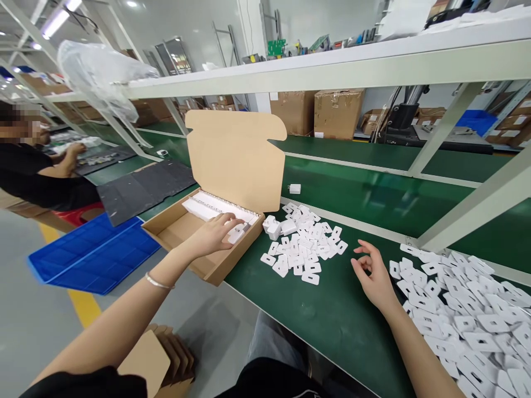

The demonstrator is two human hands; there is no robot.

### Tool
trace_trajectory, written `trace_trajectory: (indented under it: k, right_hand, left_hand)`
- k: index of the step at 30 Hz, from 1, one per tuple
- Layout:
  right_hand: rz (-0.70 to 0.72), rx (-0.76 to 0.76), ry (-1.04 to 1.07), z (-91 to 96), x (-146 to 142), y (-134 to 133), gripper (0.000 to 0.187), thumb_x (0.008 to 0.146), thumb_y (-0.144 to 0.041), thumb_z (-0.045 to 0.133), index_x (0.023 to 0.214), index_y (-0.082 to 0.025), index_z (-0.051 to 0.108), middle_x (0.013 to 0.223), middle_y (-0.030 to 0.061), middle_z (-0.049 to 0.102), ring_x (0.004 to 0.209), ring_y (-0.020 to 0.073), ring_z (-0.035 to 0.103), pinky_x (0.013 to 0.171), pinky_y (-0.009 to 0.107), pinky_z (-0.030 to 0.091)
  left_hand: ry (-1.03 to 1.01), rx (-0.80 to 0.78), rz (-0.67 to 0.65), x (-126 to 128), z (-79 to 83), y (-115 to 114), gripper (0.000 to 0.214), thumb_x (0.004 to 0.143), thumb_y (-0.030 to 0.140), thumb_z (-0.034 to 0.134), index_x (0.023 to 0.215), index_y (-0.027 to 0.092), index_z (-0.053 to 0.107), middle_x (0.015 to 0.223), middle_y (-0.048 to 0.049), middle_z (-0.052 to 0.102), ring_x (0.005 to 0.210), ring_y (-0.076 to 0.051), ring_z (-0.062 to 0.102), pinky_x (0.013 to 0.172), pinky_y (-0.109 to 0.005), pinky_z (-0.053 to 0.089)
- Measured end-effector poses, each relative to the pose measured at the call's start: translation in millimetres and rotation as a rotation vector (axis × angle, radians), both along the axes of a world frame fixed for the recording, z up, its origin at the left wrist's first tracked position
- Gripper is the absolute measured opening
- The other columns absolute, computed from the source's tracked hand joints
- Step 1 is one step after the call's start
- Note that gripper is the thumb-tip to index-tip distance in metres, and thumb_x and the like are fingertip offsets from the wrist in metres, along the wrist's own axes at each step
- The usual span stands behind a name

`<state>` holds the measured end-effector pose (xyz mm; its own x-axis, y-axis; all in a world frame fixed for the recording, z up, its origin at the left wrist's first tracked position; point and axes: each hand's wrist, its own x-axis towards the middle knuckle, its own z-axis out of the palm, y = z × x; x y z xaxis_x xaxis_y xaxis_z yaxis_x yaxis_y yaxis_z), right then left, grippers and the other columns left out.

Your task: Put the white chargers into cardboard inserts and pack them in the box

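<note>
Both hands are at work level: the left hand [213, 235] dips into the cardboard box [236, 260], fingers curled over a white and grey piece, though whether they grip it I cannot tell. Loosely bent and holding nothing, the right hand [373, 273] hovers over the green counter [307, 318].

Plain brown, the box stands on the counter with its notched lid [236, 160] raised; a white row [201, 207] lines its far side and the nearer part is bare. At far right spreads a large heap [468, 298] of flat white plates with dark slots. A smaller heap [305, 243] of similar plates lies between the box and the right hand, with a few white blocks [272, 229] at its box side. Behind it sits 1 separate white plug [295, 189].

The frame cuts off the large heap, and the right forearm covers part of it. Left fingers mask the row's near end. Whether the box overhangs the counter's front edge is unclear. Bare green surface runs from the smaller heap to that edge; a slanting post [477, 199] rises behind the large heap.
</note>
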<state>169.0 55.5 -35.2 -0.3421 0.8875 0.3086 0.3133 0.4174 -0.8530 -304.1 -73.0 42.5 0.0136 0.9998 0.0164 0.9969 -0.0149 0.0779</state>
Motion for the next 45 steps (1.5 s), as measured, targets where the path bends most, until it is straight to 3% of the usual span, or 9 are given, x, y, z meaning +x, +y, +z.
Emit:
trace_trajectory:
  k: [5,8,12,17,23,27,30,34,45]
  right_hand:
    - [0.014,-0.025,-0.024,-2.9,-3,-2,0.050,0.101,-0.049,0.057,0.144,-0.027,0.048,0.118,0.0099,0.059,0.070,0.0158,0.060,0.060,0.035,0.053]
    - [0.026,-0.038,-0.036,-4.7,-5,-4,0.049,0.102,-0.048,0.056,0.145,-0.027,0.047,0.118,0.0099,0.060,0.070,0.0157,0.060,0.062,0.035,0.054]
    - [0.050,-0.029,-0.072,-8.4,-9,-5,0.047,0.103,-0.048,0.054,0.145,-0.026,0.048,0.117,0.0098,0.061,0.069,0.0157,0.060,0.065,0.037,0.056]
    - [0.067,-0.029,-0.119,-9.3,-12,-7,0.047,0.104,-0.048,0.052,0.145,-0.027,0.048,0.116,0.0095,0.062,0.068,0.0162,0.060,0.065,0.036,0.056]
    - [0.058,-0.051,-0.169,-5.8,-12,-8,0.047,0.103,-0.049,0.052,0.144,-0.027,0.048,0.116,0.0096,0.064,0.069,0.0168,0.060,0.067,0.037,0.056]
    - [0.058,-0.056,-0.181,-5.3,-11,-8,0.045,0.103,-0.049,0.052,0.142,-0.027,0.049,0.117,0.0099,0.064,0.070,0.0174,0.061,0.067,0.037,0.056]
    - [0.060,-0.064,-0.199,-4.7,-12,-8,0.044,0.102,-0.045,0.052,0.142,-0.028,0.049,0.117,0.0096,0.064,0.070,0.0172,0.061,0.069,0.037,0.056]
    - [0.064,-0.083,-0.224,-3.4,-12,-9,0.043,0.101,-0.044,0.053,0.141,-0.027,0.049,0.117,0.0090,0.063,0.071,0.0173,0.061,0.071,0.038,0.056]
    - [0.051,-0.115,-0.199,-3.8,-13,-6,0.045,0.100,-0.047,0.053,0.140,-0.027,0.050,0.113,0.0089,0.064,0.071,0.0180,0.059,0.071,0.039,0.055]
  left_hand:
    - [0.096,-0.163,-0.083,3,16.0,24,0.091,0.075,0.031,0.070,0.161,0.024,0.040,0.168,-0.0148,0.043,0.156,-0.039,0.039,0.126,-0.056,0.028]
    - [0.107,-0.245,-0.059,8,19.8,36,0.083,0.075,0.029,0.069,0.156,0.025,0.048,0.163,-0.0140,0.051,0.147,-0.038,0.051,0.124,-0.055,0.032]
    - [0.159,-0.184,-0.066,14,15.7,46,0.078,0.075,0.023,0.067,0.152,0.021,0.051,0.151,-0.0152,0.062,0.135,-0.038,0.062,0.116,-0.048,0.043]
    - [0.144,-0.113,-0.031,8,1.4,43,0.076,0.075,0.019,0.068,0.149,0.013,0.048,0.144,-0.0210,0.065,0.129,-0.041,0.064,0.106,-0.047,0.051]
    - [-0.030,0.000,-0.049,-3,-13.5,22,0.055,0.088,0.023,0.057,0.142,0.016,0.050,0.144,-0.0205,0.061,0.127,-0.036,0.065,0.101,-0.045,0.055]
    - [-0.067,0.005,-0.108,-9,-7.0,18,0.040,0.097,0.041,0.055,0.134,0.027,0.065,0.155,-0.0147,0.052,0.133,-0.037,0.060,0.109,-0.053,0.052]
    - [-0.053,0.017,-0.138,-12,-0.9,24,0.040,0.098,0.052,0.057,0.127,0.029,0.071,0.152,-0.0134,0.056,0.132,-0.039,0.060,0.114,-0.059,0.046]
    - [-0.064,0.004,-0.154,-16,2.6,35,0.044,0.094,0.060,0.063,0.121,0.028,0.075,0.144,-0.0129,0.062,0.128,-0.038,0.063,0.111,-0.055,0.049]
    - [0.026,-0.054,-0.185,-11,6.5,45,0.031,0.088,0.037,0.072,0.117,0.027,0.074,0.131,-0.0095,0.067,0.120,-0.033,0.066,0.099,-0.045,0.053]
